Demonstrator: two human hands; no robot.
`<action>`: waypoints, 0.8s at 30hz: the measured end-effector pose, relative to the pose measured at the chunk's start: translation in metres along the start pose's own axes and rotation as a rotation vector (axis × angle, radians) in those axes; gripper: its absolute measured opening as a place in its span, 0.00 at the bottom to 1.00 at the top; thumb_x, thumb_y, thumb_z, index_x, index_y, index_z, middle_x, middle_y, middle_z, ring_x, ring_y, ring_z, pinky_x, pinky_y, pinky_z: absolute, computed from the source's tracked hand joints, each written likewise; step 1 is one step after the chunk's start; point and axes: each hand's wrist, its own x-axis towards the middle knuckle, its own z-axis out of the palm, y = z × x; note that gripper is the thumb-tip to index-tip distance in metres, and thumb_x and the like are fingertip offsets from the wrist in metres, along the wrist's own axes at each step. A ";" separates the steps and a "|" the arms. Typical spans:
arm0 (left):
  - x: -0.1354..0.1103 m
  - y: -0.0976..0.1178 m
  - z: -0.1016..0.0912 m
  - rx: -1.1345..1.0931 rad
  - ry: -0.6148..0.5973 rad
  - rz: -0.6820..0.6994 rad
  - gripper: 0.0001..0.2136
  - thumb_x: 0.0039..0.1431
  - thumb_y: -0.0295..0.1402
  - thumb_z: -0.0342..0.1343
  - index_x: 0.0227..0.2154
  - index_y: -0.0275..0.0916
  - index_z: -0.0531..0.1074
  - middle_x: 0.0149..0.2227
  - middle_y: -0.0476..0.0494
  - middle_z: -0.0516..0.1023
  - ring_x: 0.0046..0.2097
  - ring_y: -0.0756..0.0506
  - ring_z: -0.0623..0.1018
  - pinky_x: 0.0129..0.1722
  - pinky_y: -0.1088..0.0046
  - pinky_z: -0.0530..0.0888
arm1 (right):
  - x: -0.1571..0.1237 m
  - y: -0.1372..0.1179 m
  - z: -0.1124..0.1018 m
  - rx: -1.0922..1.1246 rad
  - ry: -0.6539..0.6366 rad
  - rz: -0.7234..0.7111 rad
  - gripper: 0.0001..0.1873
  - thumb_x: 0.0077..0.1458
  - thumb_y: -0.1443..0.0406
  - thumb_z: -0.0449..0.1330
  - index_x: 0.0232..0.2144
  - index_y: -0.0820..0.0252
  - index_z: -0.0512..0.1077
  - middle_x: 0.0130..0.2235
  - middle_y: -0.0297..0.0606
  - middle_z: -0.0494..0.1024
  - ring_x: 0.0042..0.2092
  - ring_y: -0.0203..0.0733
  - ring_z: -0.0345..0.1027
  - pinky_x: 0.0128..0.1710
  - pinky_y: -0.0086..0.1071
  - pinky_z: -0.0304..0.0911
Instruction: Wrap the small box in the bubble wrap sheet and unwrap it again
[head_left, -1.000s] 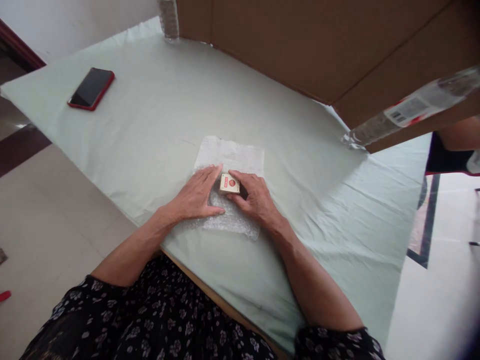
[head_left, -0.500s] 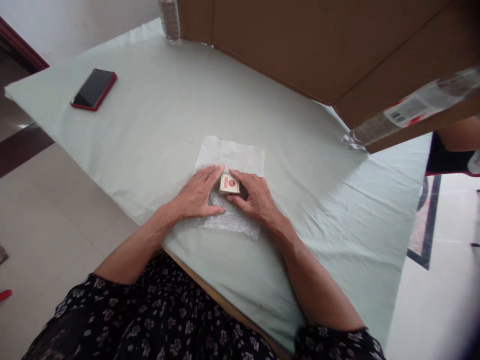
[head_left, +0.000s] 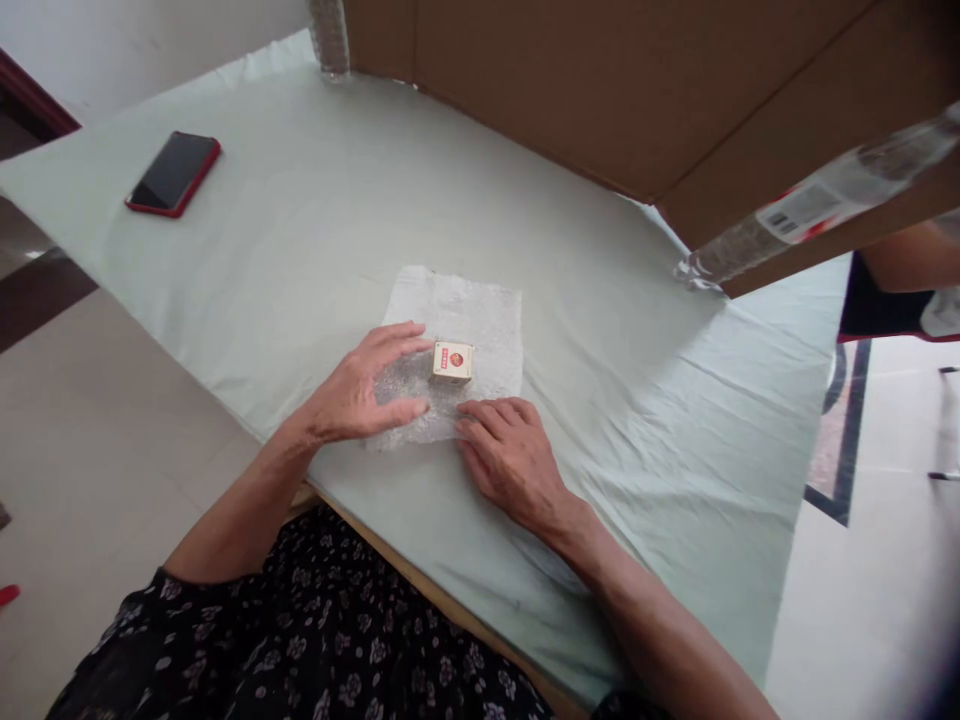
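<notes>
A small cream box [head_left: 451, 362] with a red label stands on a sheet of bubble wrap [head_left: 480, 310] spread over the pale green tablecloth [head_left: 300, 230]. My left hand [head_left: 360, 385] curls in a C beside the box. Its fingertips touch the box's left side and its thumb pinches the raised near part of the wrap. My right hand [head_left: 510, 455] lies just below the box, apart from it. Its fingers are pressed together on the wrap's near edge and its thumb is hidden.
A red-cased phone [head_left: 173, 173] lies at the table's far left. A large cardboard box [head_left: 637, 90] fills the back right, with a clear plastic bottle [head_left: 810, 205] in front of it and another [head_left: 330, 35] at its left corner. Another person's arm [head_left: 907, 265] shows at the far right.
My right hand has let go of the box and drawn back to the wrap's near edge. My left hand has curled, and the wrap's near part has lifted towards the box.
</notes>
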 end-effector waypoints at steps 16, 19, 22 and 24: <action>0.035 0.018 0.023 0.068 0.138 -0.250 0.05 0.59 0.36 0.59 0.32 0.39 0.75 0.52 0.40 0.81 0.46 0.42 0.80 0.48 0.62 0.75 | 0.055 0.049 -0.003 0.417 0.213 0.325 0.06 0.61 0.62 0.58 0.33 0.55 0.72 0.47 0.42 0.82 0.48 0.49 0.76 0.47 0.41 0.66; 0.043 0.011 0.028 -0.054 0.157 -0.372 0.09 0.56 0.40 0.61 0.31 0.39 0.75 0.39 0.46 0.83 0.31 0.49 0.74 0.34 0.70 0.72 | 0.061 0.057 0.006 0.610 0.187 0.417 0.07 0.59 0.60 0.58 0.32 0.55 0.72 0.42 0.40 0.83 0.43 0.45 0.76 0.43 0.38 0.68; 0.044 0.005 0.032 -0.159 0.175 -0.414 0.09 0.55 0.39 0.61 0.32 0.38 0.76 0.30 0.49 0.78 0.30 0.50 0.72 0.30 0.74 0.67 | 0.061 0.059 0.013 0.746 0.184 0.483 0.08 0.57 0.58 0.59 0.31 0.56 0.72 0.34 0.36 0.81 0.36 0.42 0.74 0.38 0.34 0.67; 0.043 0.004 0.032 -0.192 0.177 -0.418 0.08 0.53 0.38 0.62 0.30 0.38 0.76 0.29 0.50 0.77 0.30 0.50 0.72 0.30 0.74 0.66 | 0.060 0.057 0.015 0.794 0.189 0.507 0.08 0.57 0.58 0.60 0.31 0.56 0.72 0.32 0.34 0.79 0.34 0.40 0.72 0.37 0.33 0.65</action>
